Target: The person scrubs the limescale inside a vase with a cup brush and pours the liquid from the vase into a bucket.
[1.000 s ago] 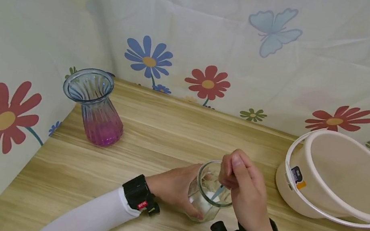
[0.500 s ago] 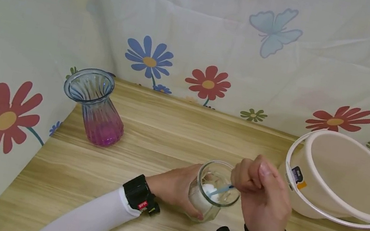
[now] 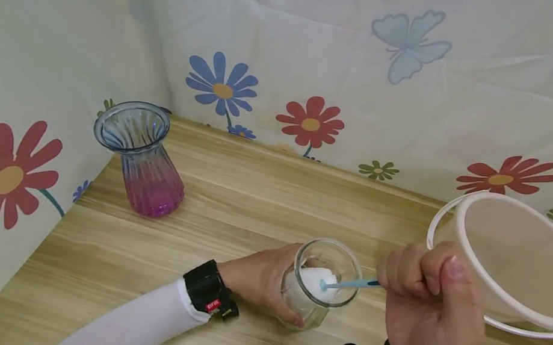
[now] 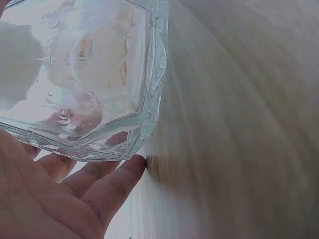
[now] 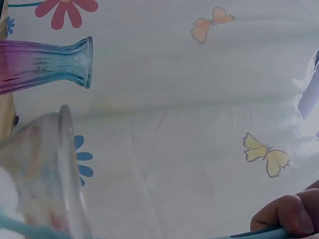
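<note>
A clear glass jar [image 3: 315, 316] with faceted sides stands upright on the wooden tabletop. My left hand [image 3: 264, 277] grips it from the left, thumb in front; the left wrist view shows the fingers [image 4: 117, 186] against the faceted glass [image 4: 84, 64]. Inside the jar is the white, sponge-like head [image 3: 315, 279] of a cleaning brush. Its thin light-blue handle [image 3: 353, 284] slants out over the right side of the rim. The handle's far end is in the curled fingers of my right hand [image 3: 436, 315], partly hidden by them.
A ribbed glass vase [image 3: 152, 176], blue above and pink below, stands at the back left. Behind my right hand is a pale pink bucket [image 3: 502, 302] with a white handle. A flower-printed curtain [image 3: 288, 34] bounds the table at the back and left.
My right hand has moved right, away from the jar, tilting the brush handle down toward the rim. More of the handle and white head show. The left hand and jar have stayed put.
</note>
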Available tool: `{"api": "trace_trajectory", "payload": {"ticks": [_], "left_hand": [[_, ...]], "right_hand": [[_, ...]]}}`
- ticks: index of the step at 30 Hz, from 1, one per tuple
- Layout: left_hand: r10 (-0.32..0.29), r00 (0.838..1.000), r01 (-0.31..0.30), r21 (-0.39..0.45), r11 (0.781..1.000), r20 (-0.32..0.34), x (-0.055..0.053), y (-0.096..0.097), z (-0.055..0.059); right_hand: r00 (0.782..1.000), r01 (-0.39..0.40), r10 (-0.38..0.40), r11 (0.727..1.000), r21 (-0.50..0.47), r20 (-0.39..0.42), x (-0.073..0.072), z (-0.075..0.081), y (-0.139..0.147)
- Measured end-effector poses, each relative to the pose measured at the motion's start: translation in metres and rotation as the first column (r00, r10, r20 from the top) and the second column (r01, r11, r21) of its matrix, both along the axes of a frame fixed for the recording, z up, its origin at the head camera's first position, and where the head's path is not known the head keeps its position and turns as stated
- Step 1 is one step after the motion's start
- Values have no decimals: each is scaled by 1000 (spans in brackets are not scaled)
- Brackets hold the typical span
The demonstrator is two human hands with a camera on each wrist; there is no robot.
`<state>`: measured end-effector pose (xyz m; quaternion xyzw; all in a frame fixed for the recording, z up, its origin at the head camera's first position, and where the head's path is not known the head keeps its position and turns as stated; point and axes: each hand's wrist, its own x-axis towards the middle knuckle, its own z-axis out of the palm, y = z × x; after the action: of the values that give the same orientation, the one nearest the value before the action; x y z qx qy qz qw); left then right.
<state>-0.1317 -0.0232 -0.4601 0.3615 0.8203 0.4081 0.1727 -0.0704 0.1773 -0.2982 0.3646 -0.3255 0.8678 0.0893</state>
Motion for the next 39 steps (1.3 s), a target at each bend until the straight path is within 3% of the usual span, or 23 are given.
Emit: {"api": "trace_trajectory", "payload": {"ticks": [11,15,21,28,39], "left_hand": [[-12,1000,12,-2,1000,18,-2,2,0],[-8,1000,8,6,1000,7,-1,3,0],[-10,1000,10,-3,1000,-1,-1,3,2],[-28,999,28,8,1000,21,-2,3,2],[-17,999,17,-1,1000,37,-1,1,2]], "right_hand": [[997,66,-73,969,237,20,1,-13,-14],[993,95,-112,932,350,28,1,-17,-23],[988,118,-148,895,429,38,-3,-20,-30],[979,127,-193,823,554,63,-6,-24,-37],[971,209,-237,844,494,-5,-13,-30,-33]]}}
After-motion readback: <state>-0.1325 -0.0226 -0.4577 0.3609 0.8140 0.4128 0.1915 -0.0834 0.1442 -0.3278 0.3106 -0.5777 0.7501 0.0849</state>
